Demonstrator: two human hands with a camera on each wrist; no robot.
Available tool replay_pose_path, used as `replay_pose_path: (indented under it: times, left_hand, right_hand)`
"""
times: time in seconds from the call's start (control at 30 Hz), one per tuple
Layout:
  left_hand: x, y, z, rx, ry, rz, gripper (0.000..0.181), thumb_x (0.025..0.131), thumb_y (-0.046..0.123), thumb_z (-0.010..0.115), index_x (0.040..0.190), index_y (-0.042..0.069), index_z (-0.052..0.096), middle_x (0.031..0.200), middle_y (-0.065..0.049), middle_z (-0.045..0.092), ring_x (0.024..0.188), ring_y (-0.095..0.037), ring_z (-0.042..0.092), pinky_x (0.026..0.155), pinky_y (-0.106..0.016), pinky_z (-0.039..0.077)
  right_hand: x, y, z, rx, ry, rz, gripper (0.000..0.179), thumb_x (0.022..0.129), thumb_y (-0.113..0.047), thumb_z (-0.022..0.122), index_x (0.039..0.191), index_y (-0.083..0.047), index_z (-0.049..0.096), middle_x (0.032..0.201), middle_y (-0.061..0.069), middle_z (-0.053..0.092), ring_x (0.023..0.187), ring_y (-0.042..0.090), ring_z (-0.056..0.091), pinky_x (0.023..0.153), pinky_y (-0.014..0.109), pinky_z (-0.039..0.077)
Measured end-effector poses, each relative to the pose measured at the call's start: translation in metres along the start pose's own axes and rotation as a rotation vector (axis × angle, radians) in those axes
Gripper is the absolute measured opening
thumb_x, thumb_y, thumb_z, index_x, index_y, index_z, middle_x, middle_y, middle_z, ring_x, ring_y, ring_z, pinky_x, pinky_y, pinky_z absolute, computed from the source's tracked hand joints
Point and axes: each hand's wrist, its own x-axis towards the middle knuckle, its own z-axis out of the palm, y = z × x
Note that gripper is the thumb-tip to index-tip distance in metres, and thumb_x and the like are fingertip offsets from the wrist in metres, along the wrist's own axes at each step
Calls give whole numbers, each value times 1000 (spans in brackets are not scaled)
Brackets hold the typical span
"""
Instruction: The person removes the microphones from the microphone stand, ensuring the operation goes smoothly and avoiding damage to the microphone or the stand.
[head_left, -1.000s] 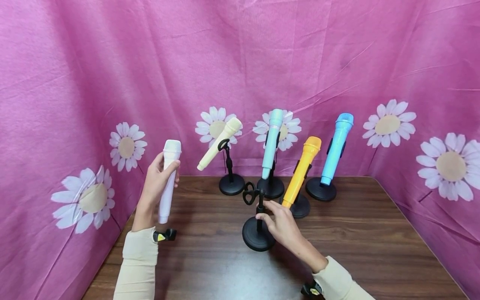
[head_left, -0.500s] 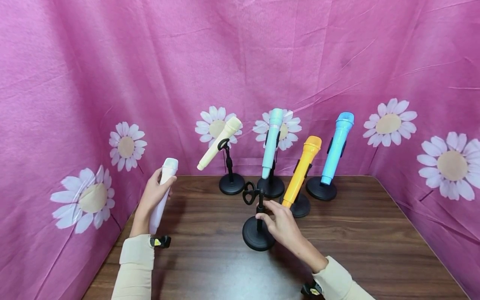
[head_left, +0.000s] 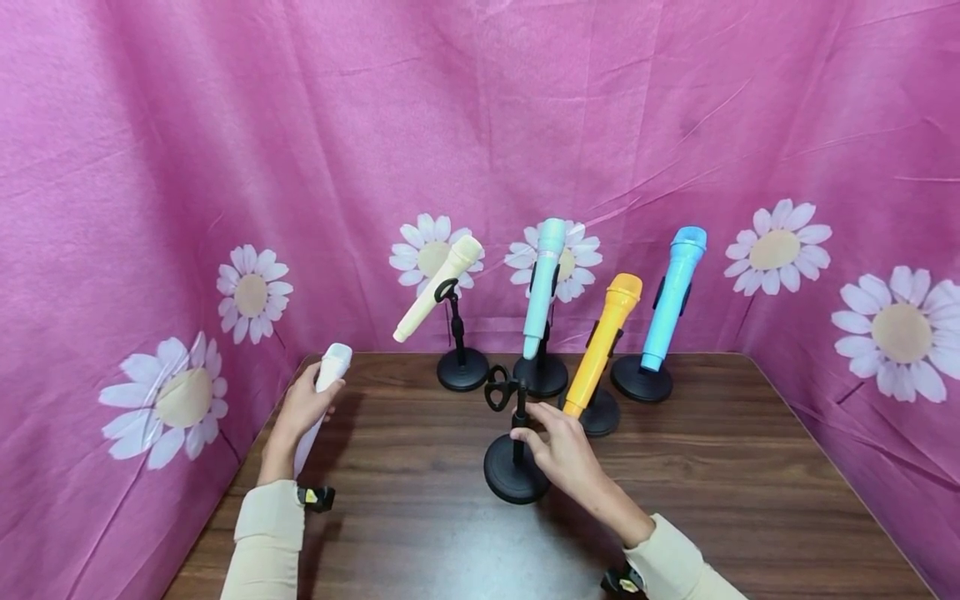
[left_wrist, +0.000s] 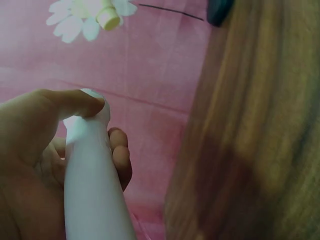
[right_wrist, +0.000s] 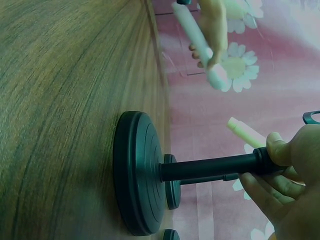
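A white microphone is gripped by my left hand above the table's left side, its head up and its lower end tilted toward me. In the left wrist view my thumb lies along the microphone near its head and the fingers curl round the far side. My right hand pinches the upright of a black microphone stand between thumb and fingers. That stand's round base rests on the table, and its ring-shaped clip holds no microphone. The right wrist view shows the grip at the collar of the post.
Behind, several stands hold a cream microphone, a mint one, an orange one and a blue one. The orange one is close beside my right hand. A pink flowered cloth surrounds the wooden table.
My left hand has lowered the white microphone and drawn it slightly left, toward me, tilting it more. The right hand and the black stand have stayed in place.
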Motion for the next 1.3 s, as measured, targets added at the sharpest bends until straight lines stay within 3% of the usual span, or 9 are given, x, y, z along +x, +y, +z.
replay_pose_path:
  times: [0.23,0.37,0.4,0.53,0.6,0.7,0.77,0.87,1.3]
  left_hand:
    - [-1,-16,3,105,17,-36,68,104,22,65,157,-10,35,103,-32,69,63,-25,72,60,-40,62]
    - [3,-30,2,192,29,-38,71,102,28,67,155,-9,39,114,-35,70,83,-38,75,74,-47,59]
    - [6,-36,2,214,35,-31,72,101,31,67,154,-8,40,118,-37,68,90,-42,73,78,-50,57]
    - [27,-87,8,321,82,-4,74,96,45,70,149,-2,49,129,-37,64,105,-53,64,83,-61,51]
    - [29,-95,9,342,64,-15,76,96,48,71,149,-1,48,129,-38,63,105,-55,63,81,-62,51]
    - [19,-83,8,338,17,-52,74,97,44,69,152,0,45,133,-38,61,109,-56,63,84,-63,52]
    - [7,-63,6,322,-10,-82,72,98,37,68,152,-3,43,135,-40,59,112,-58,62,85,-65,51]
    - [-1,-53,7,344,11,-91,67,97,33,69,149,-4,47,130,-39,62,113,-60,61,84,-64,52]
    - [-12,-50,12,469,27,-134,63,97,28,70,142,-12,50,128,-42,58,118,-63,54,94,-70,49]
  right_hand:
    - [-1,0,0,15,-3,8,27,90,-9,84,116,-10,78,113,5,78,104,21,78,77,28,65]
    - [0,-1,0,5,5,-8,26,91,-12,84,116,-10,78,113,5,78,105,21,77,77,29,66]
    - [0,-1,0,3,5,-8,26,91,-13,84,116,-10,78,113,5,78,105,21,77,78,29,66]
    - [0,0,1,16,0,-2,26,91,-10,84,116,-9,77,113,5,78,105,20,77,77,27,65]
    - [0,0,1,21,-2,0,26,91,-9,84,116,-9,78,113,5,78,104,20,77,77,27,65]
    - [-1,1,2,15,4,-3,26,90,-8,85,115,-9,78,112,5,78,105,20,77,77,28,66]
    - [-1,1,2,4,10,-8,26,89,-8,85,115,-10,78,112,5,78,106,21,77,78,30,66]
    - [-1,1,2,-6,14,-8,27,89,-8,85,115,-10,78,113,5,78,108,22,76,79,32,66]
    - [-1,1,1,-40,16,-15,29,89,-13,85,116,-9,78,113,5,79,110,22,76,84,40,65]
